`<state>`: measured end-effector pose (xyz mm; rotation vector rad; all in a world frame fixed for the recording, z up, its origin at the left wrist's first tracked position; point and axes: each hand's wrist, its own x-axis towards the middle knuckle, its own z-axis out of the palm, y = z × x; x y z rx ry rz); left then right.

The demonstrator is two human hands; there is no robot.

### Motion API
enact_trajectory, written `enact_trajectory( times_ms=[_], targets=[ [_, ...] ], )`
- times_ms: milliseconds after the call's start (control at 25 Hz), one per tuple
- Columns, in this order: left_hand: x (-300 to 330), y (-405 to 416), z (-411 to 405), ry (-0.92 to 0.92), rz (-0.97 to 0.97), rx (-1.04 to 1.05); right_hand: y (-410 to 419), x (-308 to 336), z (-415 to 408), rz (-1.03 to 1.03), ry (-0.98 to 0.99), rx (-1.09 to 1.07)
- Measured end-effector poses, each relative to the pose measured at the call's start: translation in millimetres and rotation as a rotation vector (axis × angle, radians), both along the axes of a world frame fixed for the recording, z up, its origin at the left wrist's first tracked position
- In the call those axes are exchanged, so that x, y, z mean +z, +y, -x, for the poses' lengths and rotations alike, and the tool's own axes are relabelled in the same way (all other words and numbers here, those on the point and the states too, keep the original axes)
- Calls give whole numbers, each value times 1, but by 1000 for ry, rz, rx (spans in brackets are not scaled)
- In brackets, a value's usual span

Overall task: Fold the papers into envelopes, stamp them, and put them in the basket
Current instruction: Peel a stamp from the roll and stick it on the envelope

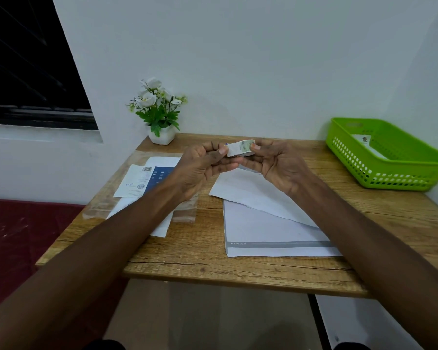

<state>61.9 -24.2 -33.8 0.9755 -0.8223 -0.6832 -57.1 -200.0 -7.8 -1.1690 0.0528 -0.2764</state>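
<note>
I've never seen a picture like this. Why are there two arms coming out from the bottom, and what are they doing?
The camera sits on a person's head, so you see their own arms reaching forward. The left hand and right hand together pinch a small roll of stamps above a wooden table. On the table lie white papers, more papers with a blue print, a flower pot, and a green basket with an envelope already inside.

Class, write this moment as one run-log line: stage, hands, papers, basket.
stage: stamping | hands: left hand and right hand both pinch stamp roll | papers: on table | basket: holds one envelope
</note>
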Motion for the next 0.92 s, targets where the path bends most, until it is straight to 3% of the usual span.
enact_trajectory(
  times_ms=[640, 920],
  targets=[
    [2, 2, -3, 17, 38, -46, -4, 0, 1, -99, -24, 72],
    [4, 8, -6, 28, -20, -105, -7, 6, 8, 203, 74, -2]
  ],
)
